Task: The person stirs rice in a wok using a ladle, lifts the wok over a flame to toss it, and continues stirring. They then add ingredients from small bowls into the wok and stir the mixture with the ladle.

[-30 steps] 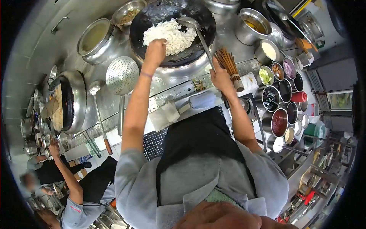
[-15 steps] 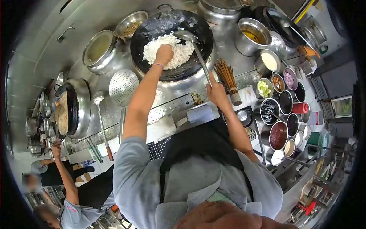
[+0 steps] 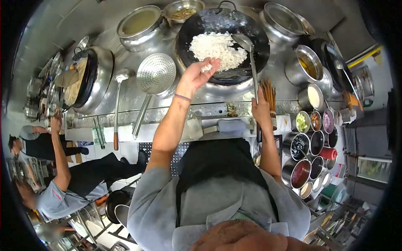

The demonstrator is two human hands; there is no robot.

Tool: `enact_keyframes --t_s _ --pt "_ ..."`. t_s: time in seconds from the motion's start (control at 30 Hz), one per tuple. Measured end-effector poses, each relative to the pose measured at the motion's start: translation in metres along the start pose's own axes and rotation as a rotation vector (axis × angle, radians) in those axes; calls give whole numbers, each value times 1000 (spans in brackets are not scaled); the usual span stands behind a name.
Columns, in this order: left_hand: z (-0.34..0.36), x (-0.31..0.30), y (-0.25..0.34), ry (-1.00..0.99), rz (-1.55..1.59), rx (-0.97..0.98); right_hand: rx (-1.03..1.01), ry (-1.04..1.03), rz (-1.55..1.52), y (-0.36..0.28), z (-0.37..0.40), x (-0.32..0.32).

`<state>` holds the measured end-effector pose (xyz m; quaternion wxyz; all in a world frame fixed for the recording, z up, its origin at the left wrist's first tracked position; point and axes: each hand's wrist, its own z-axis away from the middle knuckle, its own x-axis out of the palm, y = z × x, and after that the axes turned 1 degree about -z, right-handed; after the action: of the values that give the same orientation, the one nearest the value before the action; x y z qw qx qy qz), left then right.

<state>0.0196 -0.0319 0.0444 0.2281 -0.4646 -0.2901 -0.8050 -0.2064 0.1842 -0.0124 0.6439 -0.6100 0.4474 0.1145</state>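
Note:
White rice (image 3: 222, 48) lies in a large black wok (image 3: 209, 21). My left hand (image 3: 197, 74) is raised at the wok's near left rim, palm up, with a small clump of rice in its palm and curled fingers. My right hand (image 3: 261, 111) is wrapped round the handle of a long metal ladle (image 3: 253, 62), whose bowl rests in the wok at the right edge of the rice. A bundle of thin sticks (image 3: 269, 97) stands just right of my right hand.
A perforated skimmer (image 3: 156, 73) and another ladle (image 3: 119, 94) lie left. Metal pots (image 3: 305, 65) and sauce containers (image 3: 296, 173) stand right. At far left a co-worker (image 3: 73, 196) reaches toward a second wok (image 3: 100, 79). A white cloth (image 3: 190, 129) lies on the front edge.
My left hand has come out of the rice toward me and turned palm up with rice in it. The view has shifted, so the wok appears further right. My right hand still holds the ladle.

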Motion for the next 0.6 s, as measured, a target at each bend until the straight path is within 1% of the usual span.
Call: enact_keyframes --t_s 0.03,0.07,0.13,0.17,0.23,0.3,0.33,0.37,0.4,0.43,0.47,0.5,0.57,0.6 --pt "11 0 -7 10 -103 47 69 -35 -2 -15 0 -9" --pt "24 -2 -12 21 -208 93 82 -41 -9 -17 1 -9" --pt "67 5 -13 -126 -115 5 108 -53 -24 -22 2 -9" --pt "91 15 -13 -203 -72 -43 82 -32 -7 -20 2 -7" --pt "148 56 -13 -307 -25 -74 34 9 38 -15 5 -1" --pt "208 99 -10 -393 120 -180 -42 56 48 3 8 8" --pt "238 119 -13 -462 -98 -132 -106 88 28 11 5 15" --pt "269 138 -15 -594 -99 -166 -182 165 68 15 7 23" --pt "291 142 -28 -766 -76 -134 -263 257 107 13 2 25" --pt "313 146 -41 -937 -45 -102 -250 231 107 5 0 20" --pt "325 149 -46 -1010 -57 -84 -98 121 90 -1 3 14" --pt "323 159 -35 -952 -119 -46 55 13 89 -9 7 8" --pt "308 172 -5 -739 -280 40 -4 43 66 -10 5 9" --pt "276 146 11 -817 -276 50 -33 63 52 -10 3 9"
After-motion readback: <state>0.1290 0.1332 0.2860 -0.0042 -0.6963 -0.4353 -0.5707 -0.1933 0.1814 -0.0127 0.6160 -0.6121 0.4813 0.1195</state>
